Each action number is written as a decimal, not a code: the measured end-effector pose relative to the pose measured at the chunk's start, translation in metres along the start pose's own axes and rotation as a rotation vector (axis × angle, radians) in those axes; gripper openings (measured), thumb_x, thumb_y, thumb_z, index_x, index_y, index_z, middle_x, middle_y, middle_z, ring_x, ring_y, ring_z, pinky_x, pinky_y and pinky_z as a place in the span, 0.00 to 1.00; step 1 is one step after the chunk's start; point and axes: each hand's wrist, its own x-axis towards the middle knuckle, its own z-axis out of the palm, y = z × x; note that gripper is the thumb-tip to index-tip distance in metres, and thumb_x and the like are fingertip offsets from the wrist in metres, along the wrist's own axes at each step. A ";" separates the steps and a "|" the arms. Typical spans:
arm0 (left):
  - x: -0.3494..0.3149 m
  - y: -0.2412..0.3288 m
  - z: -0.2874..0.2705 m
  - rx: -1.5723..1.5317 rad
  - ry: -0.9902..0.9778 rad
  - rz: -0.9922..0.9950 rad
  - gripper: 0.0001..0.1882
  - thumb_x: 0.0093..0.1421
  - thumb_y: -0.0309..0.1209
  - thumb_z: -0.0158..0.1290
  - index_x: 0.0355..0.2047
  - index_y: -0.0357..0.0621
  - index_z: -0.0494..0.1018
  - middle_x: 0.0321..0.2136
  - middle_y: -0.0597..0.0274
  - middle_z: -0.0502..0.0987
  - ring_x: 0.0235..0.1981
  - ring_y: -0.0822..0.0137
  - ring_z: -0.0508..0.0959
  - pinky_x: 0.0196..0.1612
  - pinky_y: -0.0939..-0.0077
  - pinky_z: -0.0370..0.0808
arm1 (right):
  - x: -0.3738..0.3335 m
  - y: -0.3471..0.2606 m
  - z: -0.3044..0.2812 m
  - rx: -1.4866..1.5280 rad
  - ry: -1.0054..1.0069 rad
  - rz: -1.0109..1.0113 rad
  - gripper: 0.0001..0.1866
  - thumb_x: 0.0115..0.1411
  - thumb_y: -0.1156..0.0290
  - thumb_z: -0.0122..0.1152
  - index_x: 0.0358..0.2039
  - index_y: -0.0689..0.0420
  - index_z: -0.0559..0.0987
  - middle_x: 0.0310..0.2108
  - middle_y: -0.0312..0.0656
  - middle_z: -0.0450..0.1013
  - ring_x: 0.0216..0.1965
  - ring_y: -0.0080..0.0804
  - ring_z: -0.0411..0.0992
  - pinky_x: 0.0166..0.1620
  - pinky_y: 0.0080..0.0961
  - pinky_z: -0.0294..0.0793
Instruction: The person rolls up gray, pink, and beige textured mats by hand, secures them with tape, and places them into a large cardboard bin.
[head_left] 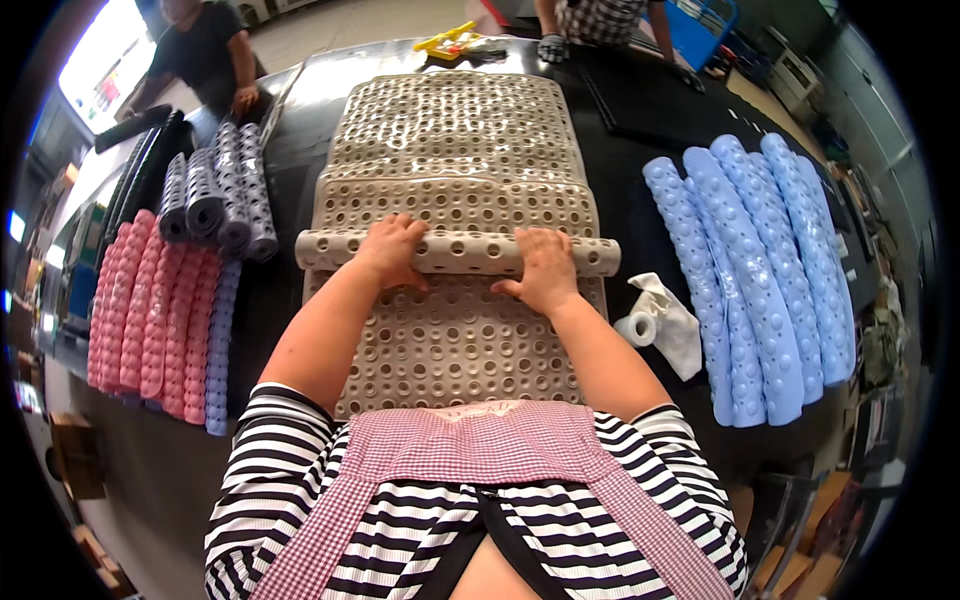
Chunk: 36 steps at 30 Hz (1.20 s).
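A beige bath mat with holes, rolled into a tube (465,252), lies crosswise in front of me on more flat beige mats (460,350). My left hand (392,250) grips the tube left of its middle, fingers over the top and thumb on the near side. In the same way my right hand (547,268) holds it right of the middle. Beyond the tube, flat beige matting (455,125) stretches to the far side, its surface glossy. The undersides of both hands' grip are hidden.
Blue rolled mats (755,280) lie at right, beside a white tape roll (636,329) and a white cloth (672,325). Pink rolls (155,310) and grey rolls (215,195) lie left. A yellow tool (447,42) sits far off on the black table (280,330); two people stand beyond.
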 end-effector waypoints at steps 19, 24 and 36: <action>-0.133 0.061 0.026 -0.090 0.233 0.031 0.40 0.39 0.42 0.74 0.52 0.46 0.71 0.42 0.57 0.74 0.47 0.52 0.75 0.52 0.56 0.68 | -0.073 -0.038 -0.062 0.102 -0.331 -0.099 0.13 0.55 0.72 0.57 0.43 0.52 0.79 0.39 0.44 0.75 0.44 0.42 0.72 0.53 0.39 0.66; -0.119 0.070 -0.003 -0.051 -0.018 0.041 0.55 0.42 0.54 0.73 0.70 0.60 0.61 0.60 0.48 0.67 0.64 0.46 0.63 0.67 0.43 0.54 | -0.029 -0.024 -0.060 0.162 -0.696 -0.016 0.37 0.37 0.49 0.83 0.46 0.54 0.80 0.45 0.45 0.74 0.52 0.47 0.72 0.59 0.41 0.65; -0.087 0.059 0.025 -0.047 0.095 0.046 0.46 0.44 0.47 0.73 0.64 0.67 0.68 0.52 0.60 0.73 0.56 0.54 0.71 0.60 0.54 0.62 | -0.049 0.082 -0.122 0.472 -0.031 0.389 0.16 0.49 0.70 0.75 0.40 0.59 0.85 0.41 0.44 0.81 0.43 0.41 0.79 0.49 0.32 0.76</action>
